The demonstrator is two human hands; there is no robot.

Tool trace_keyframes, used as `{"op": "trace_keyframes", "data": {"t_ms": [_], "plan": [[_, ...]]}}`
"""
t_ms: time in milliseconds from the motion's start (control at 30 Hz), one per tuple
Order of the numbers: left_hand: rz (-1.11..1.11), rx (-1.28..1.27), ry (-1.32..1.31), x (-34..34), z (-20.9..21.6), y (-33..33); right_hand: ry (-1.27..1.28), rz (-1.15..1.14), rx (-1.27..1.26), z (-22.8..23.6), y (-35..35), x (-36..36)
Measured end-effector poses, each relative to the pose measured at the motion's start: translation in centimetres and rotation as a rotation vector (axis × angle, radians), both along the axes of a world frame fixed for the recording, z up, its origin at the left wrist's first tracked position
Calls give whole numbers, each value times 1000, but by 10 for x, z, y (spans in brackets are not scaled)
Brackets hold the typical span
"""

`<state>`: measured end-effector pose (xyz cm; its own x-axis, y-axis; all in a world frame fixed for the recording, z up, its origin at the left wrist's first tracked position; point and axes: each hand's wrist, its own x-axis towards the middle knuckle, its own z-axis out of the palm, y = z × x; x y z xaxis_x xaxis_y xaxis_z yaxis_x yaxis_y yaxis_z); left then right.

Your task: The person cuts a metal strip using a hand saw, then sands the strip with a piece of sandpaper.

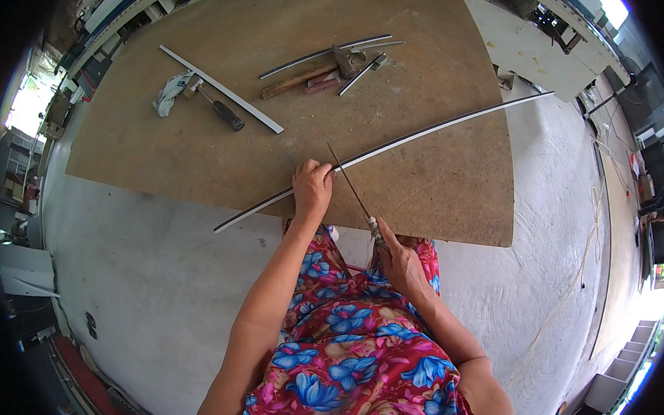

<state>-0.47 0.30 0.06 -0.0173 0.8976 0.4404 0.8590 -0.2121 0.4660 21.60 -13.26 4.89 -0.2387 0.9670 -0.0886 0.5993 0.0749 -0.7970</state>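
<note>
My left hand (pixel 313 186) is closed on a long thin white-and-black strip (pixel 430 130), holding it at the table's near edge. The strip lies slantwise, one end past the near edge on the left and the other past the right edge. My right hand (pixel 401 262) grips the pale, wrapped handle of a long, thin, rusty-brown blade tool (pixel 353 188). Its blade crosses the strip just right of my left fingers. Whether it is a saw or a file cannot be made out.
On the brown table board (pixel 449 204) lie a hammer (pixel 307 78), shorter strips (pixel 226 90), a black-handled tool (pixel 225 114) and a crumpled pale cloth (pixel 171 93). A cord (pixel 591 224) runs along the floor at right. White machine tables stand at the back.
</note>
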Motion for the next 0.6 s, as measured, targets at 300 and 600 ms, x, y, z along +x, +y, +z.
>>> {"op": "trace_keyframes", "data": {"t_ms": [300,600], "plan": [[-5,26,2,-1,-3,1,-18,-16,11,0,0,-6],[20,49,9,2,0,-2,-72,-29,104,2,40,-35]]}}
